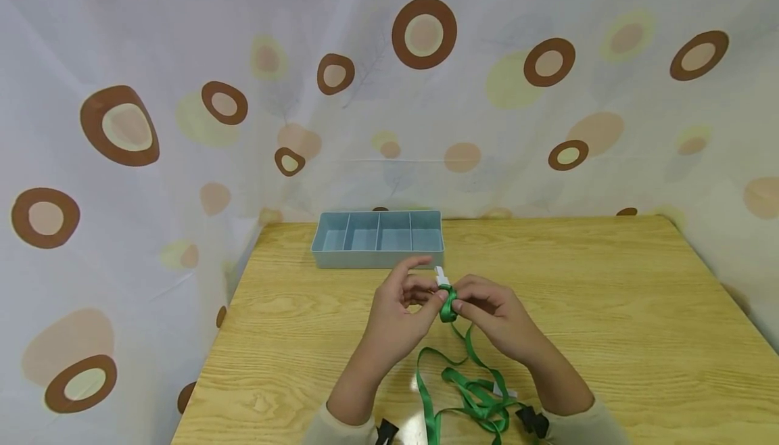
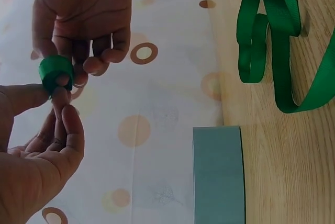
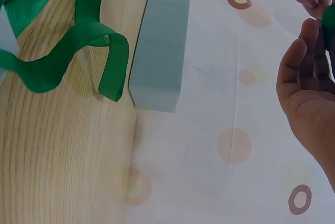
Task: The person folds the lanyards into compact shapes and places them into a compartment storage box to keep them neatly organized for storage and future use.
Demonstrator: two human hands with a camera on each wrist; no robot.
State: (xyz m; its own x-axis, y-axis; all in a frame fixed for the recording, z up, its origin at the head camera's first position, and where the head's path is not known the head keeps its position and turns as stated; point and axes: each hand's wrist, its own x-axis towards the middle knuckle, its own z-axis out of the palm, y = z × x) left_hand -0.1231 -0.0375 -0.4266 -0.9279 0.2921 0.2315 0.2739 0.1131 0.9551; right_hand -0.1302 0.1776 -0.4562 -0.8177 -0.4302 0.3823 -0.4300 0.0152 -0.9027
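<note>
Both hands meet around a small coil of green ribbon (image 1: 448, 306) above the table, seen in the head view. My left hand (image 1: 398, 313) pinches its left side between thumb and fingers, with the index finger lifted. From the right, my right hand (image 1: 502, 316) pinches the coil with thumb and curled fingertips. A white strip-like piece (image 1: 441, 276) sticks up from the coil's top. In the left wrist view the wound ribbon (image 2: 55, 69) shows as a ring between the fingertips. A long ribbon tail (image 1: 468, 350) hangs down to a loose, tangled heap (image 1: 483, 404).
A blue-grey tray (image 1: 377, 260) with several compartments stands at the table's back edge, behind the hands. Beside the ribbon heap a small white piece (image 1: 505, 392) lies on the wooden table (image 1: 608, 323). A patterned cloth (image 1: 365, 127) hangs behind and at the sides.
</note>
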